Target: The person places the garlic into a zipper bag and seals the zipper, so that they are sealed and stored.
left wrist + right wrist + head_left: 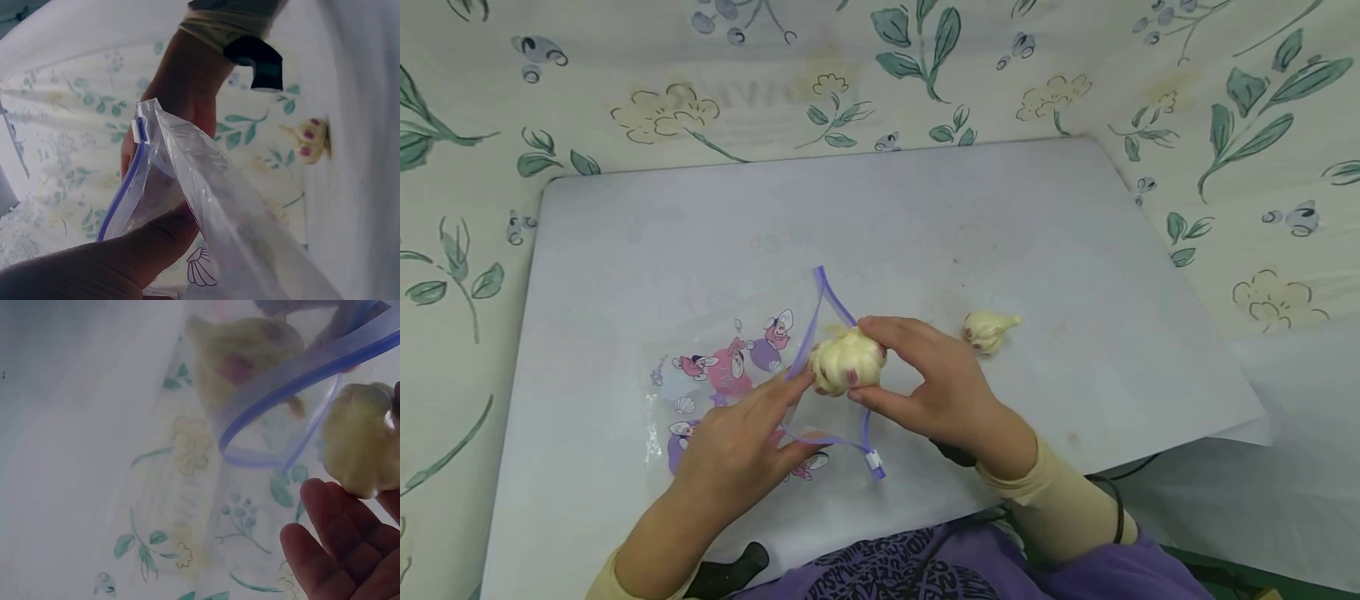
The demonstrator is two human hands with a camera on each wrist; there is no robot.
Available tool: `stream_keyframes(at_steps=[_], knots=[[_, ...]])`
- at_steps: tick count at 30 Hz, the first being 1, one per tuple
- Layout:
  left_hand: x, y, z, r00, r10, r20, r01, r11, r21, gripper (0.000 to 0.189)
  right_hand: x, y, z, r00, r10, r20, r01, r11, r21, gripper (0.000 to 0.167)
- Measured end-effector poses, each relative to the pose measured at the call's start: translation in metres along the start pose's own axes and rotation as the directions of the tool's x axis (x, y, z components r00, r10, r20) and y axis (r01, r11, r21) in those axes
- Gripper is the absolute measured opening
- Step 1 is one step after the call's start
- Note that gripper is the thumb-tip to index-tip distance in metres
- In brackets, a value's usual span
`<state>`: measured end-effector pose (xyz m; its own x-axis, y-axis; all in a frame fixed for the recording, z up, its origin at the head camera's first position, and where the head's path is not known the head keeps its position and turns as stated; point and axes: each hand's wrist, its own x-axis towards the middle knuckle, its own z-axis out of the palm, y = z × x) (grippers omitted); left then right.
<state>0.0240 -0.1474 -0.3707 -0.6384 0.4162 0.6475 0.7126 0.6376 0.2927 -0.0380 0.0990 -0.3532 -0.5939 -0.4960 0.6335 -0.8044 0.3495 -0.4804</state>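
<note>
A clear slider zip bag [752, 367] with pink and purple cartoon prints lies on the table, its purple-edged mouth spread apart. My left hand [737, 446] grips the bag by its mouth, thumb on the near edge and fingers on the far one. Between thumb and fingers, my right hand [940, 383] pinches a pale garlic bulb [853, 360] at the bag's mouth. Through the plastic in the right wrist view, another garlic bulb [244, 362] shows inside the bag. A third garlic bulb [988, 331] lies on the table beyond the right hand.
The white table [715, 225] has its far edge against a flower-printed curtain [760, 92]. Small dark crumbs [956, 261] dot the tabletop. A black cable [1120, 479] hangs at the near right edge, close to the right forearm.
</note>
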Motion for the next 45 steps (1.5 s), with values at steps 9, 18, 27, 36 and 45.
stream_keyframes(at_steps=[9,18,27,36,45], knots=[[-0.002,-0.001,0.004,0.999,-0.01,-0.03,0.009,0.999,-0.034,0.062,0.01,0.002,0.015,0.999,-0.007,-0.042,0.0,0.985,-0.171,0.067],[0.0,0.001,0.005,0.997,-0.062,-0.046,0.059,0.997,-0.045,0.061,0.014,0.007,0.026,1.0,0.009,0.011,-0.006,0.973,-0.232,0.064],[-0.002,-0.001,0.002,0.992,-0.12,-0.026,0.12,0.992,-0.03,0.06,0.001,0.009,0.028,0.995,-0.057,0.088,0.079,0.959,-0.272,0.04],[-0.005,-0.003,0.003,0.994,-0.086,-0.072,0.084,0.996,-0.025,0.068,-0.006,0.012,0.018,0.995,-0.067,0.08,0.082,0.975,-0.206,0.024],[-0.005,-0.002,-0.001,0.99,-0.095,-0.103,0.095,0.995,0.003,0.058,-0.027,0.043,-0.03,0.968,0.242,-0.069,-0.251,0.925,-0.286,0.04]])
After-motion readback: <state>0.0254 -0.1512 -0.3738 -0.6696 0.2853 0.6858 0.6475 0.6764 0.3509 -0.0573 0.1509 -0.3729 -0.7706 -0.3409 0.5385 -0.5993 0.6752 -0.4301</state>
